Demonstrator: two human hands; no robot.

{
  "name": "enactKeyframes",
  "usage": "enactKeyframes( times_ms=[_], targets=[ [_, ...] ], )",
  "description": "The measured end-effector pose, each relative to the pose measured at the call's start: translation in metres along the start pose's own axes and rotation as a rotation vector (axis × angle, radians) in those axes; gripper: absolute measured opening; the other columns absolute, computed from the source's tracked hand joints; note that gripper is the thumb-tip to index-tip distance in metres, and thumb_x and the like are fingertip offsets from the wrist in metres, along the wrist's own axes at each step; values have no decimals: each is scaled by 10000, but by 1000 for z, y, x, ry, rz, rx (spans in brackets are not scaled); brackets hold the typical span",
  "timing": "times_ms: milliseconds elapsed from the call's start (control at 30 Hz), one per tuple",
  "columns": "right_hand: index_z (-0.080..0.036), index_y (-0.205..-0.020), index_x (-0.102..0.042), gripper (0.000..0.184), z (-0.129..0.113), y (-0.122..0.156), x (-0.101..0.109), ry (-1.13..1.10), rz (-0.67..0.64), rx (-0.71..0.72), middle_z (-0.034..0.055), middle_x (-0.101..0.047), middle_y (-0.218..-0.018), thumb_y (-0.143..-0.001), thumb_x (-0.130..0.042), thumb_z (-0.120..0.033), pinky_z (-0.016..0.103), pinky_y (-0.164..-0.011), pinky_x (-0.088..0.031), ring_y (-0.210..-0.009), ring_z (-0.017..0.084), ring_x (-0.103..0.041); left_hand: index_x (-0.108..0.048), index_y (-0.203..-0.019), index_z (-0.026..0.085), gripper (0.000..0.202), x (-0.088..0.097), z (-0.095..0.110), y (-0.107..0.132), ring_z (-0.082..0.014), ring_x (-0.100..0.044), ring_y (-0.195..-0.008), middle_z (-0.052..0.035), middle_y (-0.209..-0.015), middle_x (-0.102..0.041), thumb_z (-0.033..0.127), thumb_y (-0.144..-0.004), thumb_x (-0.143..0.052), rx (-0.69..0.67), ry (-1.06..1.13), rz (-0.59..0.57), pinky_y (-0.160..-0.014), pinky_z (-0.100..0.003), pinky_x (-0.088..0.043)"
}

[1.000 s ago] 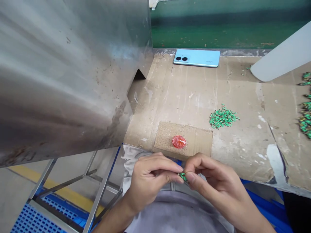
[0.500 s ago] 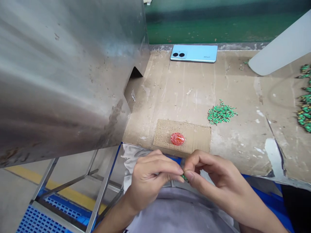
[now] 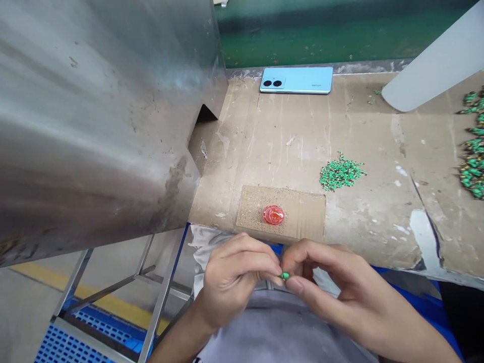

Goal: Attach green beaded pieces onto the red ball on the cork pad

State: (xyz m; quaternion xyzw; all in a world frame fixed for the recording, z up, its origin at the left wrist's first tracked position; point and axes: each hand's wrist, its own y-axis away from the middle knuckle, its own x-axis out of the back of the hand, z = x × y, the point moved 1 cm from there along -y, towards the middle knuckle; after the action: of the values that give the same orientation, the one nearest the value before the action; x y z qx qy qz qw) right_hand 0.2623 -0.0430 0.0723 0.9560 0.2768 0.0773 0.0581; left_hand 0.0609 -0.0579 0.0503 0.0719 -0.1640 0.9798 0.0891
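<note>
My left hand and my right hand meet in front of my lap, just off the bench edge. Between their fingertips is a small green piece, pinched by my left thumb and forefinger at its left end. My right thumb and forefinger close on its right end, partly covering it. Just beyond my hands, a glossy red oval blob or dish sits on a cardboard piece dotted with tiny specks. Farther right lies a heap of tiny green pieces with dark and pale ends.
Larger green pieces gather at the right edge. A light-blue phone lies at the back of the cardboard-covered bench. A white tube-like object slants in at upper right. Metal sheeting walls the left, above a metal-framed blue step.
The green piece shows more clearly between my fingertips, lying more level. My hands remain together, with small finger shifts. The whole view has shifted slightly.
</note>
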Motion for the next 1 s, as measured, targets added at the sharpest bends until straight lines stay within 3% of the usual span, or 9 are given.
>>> enactKeyframes(
  times_ms=[133,200,300,433,567,867,1000],
  targets=[
    [-253,-938,-739,96,4,4,0,19,36,78,5,-763,-789,-1017,-690,-280,235,-569,-591,-643,149,-686,-806,-949,215,204,0,1,0,-170,-764,-753,-46,-882,-827,129,-1053,-654,-69,6,-29,-733,-285,-578],
    [-258,-1003,-734,70,7,7,0,55,87,158,2,-775,-809,-1009,-685,-209,230,-576,-591,-657,151,-714,-814,-980,217,55,-2,3,-2,-153,-729,-695,-41,-864,-819,180,-990,-775,0,42,15,-663,-251,-567],
    [-272,-1103,-708,205,11,9,1,117,135,314,4,-789,-878,-991,-667,-106,245,-669,-625,-746,159,-762,-835,-1026,204,195,-5,10,-4,-110,-584,-526,-12,-734,-776,273,-864,-917,163,46,31,-516,-213,-493],
    [-286,-1163,-704,302,13,7,1,212,167,431,13,-797,-883,-970,-657,-60,280,-686,-648,-761,179,-778,-845,-965,160,103,-7,19,-4,-107,-545,-494,-1,-640,-713,176,-864,-853,216,-21,5,-498,-209,-477],
    [-303,-1207,-709,345,11,5,1,271,193,475,31,-823,-925,-960,-663,-67,300,-673,-667,-752,196,-792,-830,-903,150,152,-8,24,-6,-99,-555,-469,-10,-653,-746,56,-808,-759,201,-76,29,-462,-192,-463],
    [-289,-1151,-719,304,15,9,-5,255,224,468,43,-825,-919,-953,-673,-63,302,-653,-657,-743,196,-790,-766,-803,132,158,-13,25,-10,-78,-539,-413,-7,-588,-725,1,-790,-678,75,-239,73,-428,-170,-433],
    [-282,-1163,-717,379,14,10,-8,201,237,462,53,-830,-950,-913,-675,0,290,-638,-650,-771,195,-801,-721,-794,161,179,-14,23,-8,-93,-589,-437,2,-591,-713,-10,-793,-669,7,-253,87,-456,-176,-464]
  ],
)
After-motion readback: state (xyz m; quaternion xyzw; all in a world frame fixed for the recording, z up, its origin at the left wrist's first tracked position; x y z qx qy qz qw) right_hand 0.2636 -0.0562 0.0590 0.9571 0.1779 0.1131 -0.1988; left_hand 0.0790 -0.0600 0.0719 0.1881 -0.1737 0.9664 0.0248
